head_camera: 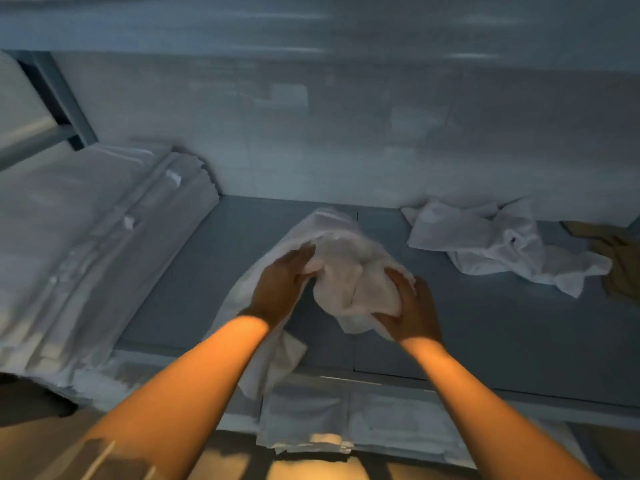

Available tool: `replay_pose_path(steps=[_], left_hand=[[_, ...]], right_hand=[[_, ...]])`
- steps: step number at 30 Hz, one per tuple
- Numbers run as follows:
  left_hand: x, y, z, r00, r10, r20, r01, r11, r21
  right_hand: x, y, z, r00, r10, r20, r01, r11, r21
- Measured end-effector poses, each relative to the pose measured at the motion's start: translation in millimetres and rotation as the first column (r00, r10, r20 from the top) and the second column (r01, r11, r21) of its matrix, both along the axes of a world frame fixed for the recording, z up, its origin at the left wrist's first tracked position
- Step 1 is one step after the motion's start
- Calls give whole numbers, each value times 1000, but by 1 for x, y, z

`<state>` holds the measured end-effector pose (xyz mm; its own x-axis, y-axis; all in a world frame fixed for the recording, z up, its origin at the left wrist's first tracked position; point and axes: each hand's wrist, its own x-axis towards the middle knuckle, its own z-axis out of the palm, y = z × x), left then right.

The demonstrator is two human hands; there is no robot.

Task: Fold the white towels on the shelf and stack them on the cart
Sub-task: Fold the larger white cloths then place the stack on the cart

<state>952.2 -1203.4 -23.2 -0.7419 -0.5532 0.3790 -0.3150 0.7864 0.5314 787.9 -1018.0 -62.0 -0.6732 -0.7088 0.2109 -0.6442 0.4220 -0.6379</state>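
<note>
Shelf: flat grey metal shelf (214,271) against a pale wall, seen from above under dim bluish light.
Towel in work: bunched white terry towel (349,271), held over the middle of the shelf; its left part trailed down past the shelf's front edge.
Left hand: left hand (282,289) gripped the towel's left side, fingers curled into the cloth, thumb uppermost.
Right hand: right hand (412,311) clasped the towel's lower right bulge, fingers wrapped under the cloth.
Forearms: both bare, lit orange from below, reaching forward from the near edge of the view.
Second towel: crumpled white thin towel (502,244), lying loose on the shelf to the right, well apart from the hands.
Tan cloth: rumpled tan cloth (616,258) at the far right edge of the shelf, touching the second towel's right side.
Stack at left: tall pile of folded white linens (97,244) on the shelf's left end, blurred.
Below the shelf: folded white cloths (332,420) on the level beneath; whether that was the cart could not be told.
</note>
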Motion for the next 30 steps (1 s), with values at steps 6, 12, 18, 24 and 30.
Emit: replay_pose_path(steps=[6, 12, 18, 24, 30], left_hand=[[-4, -1, -81, 944, -140, 299, 128, 990, 62], [19, -11, -104, 828, -222, 515, 208, 974, 86], [29, -27, -79, 975, -140, 171, 151, 987, -54], [-1, -42, -55, 949, -226, 221, 249, 965, -83], [-8, -62, -39, 886, -300, 352, 333, 942, -35]], right_hand=[[-7, -18, -14, 996, 58, -70, -58, 998, 4], [-18, -80, -31, 962, 227, 151, -263, 916, 302], [-14, -112, -43, 987, 37, 159, -107, 881, 460], [26, -102, -21, 981, 193, 26, -195, 966, 168], [52, -92, 2, 946, 315, -82, -307, 947, 96]])
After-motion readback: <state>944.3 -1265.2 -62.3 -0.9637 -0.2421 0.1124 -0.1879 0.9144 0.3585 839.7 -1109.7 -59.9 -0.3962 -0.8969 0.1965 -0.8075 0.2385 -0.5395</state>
